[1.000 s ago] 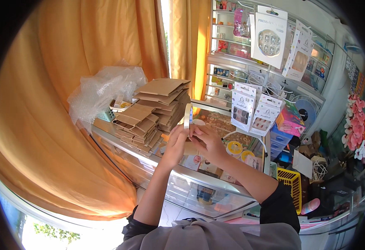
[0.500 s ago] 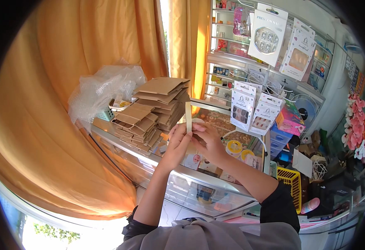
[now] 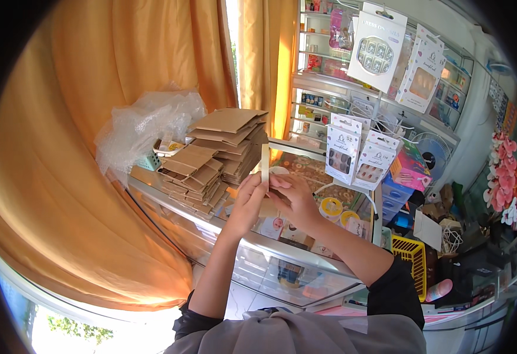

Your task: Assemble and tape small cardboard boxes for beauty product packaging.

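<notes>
Cardboard strip (image 3: 265,164), thin and pale, stands upright above the glass surface (image 3: 306,248), pinched at its lower end by the left hand (image 3: 248,197) and right hand (image 3: 294,197); likely light, bendable, best gripped by its edges.

Both hands meet over the glass desk (image 3: 170,206): the left hand (image 3: 248,200) and right hand (image 3: 294,197) pinch a thin pale card strip (image 3: 265,164), held upright between their fingers (image 3: 257,184). Just to the left stand two stacks of flat brown cardboard boxes (image 3: 220,150) (the taller one behind), with a crumpled clear plastic bag (image 3: 143,127) beyond them. Orange curtains (image 3: 123,65) hang behind. Packets of press-on nails (image 3: 356,150) hang to the right.
</notes>
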Motion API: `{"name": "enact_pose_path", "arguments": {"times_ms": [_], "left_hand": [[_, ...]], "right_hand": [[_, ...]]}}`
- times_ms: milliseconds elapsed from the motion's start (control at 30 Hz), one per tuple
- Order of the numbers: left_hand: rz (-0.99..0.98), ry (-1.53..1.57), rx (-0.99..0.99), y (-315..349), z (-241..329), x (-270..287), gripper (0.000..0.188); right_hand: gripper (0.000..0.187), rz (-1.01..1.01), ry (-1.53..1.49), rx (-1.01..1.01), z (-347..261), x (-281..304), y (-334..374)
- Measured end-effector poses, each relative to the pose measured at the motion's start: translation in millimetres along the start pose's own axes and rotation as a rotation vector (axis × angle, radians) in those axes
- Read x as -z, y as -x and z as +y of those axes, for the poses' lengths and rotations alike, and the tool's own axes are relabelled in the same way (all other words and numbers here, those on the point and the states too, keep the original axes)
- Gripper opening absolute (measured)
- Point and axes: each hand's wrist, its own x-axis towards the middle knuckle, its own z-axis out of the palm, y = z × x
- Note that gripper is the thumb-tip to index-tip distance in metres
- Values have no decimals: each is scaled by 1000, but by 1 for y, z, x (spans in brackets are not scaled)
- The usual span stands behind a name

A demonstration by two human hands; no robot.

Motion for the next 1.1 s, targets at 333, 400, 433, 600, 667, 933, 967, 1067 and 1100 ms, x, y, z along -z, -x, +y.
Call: {"name": "enact_pose_path", "arguments": {"times_ms": [333,400,433,600,667,933,967,1067,1100], "left_hand": [[-13,-107,-27,1,-15,4,25],[37,-83,-37,1,-15,2,24],[24,-61,-27,1,-14,3,24],[27,-69,-52,1,-11,2,25],[-17,-93,-34,0,-16,5,24],[-14,-107,-71,-2,-5,-2,23],[-7,-107,-69,-2,-5,-3,24],[0,-104,-63,-2,-5,-4,24],[1,-104,-62,-2,-5,-4,24]], "right_hand": [[31,13,-11,3,-2,0,-1],[30,9,-25,6,-2,1,-2],[30,9,-24,4,-1,1,-2],[25,-17,-10,10,-1,2,-4],[24,-19,-27,9,-2,2,-4],[21,-53,-71,-11,3,3,-3],[21,-53,-66,-13,4,3,-2],[22,-61,-64,-12,6,3,-1],[22,-72,-69,-11,7,3,-1]]}}
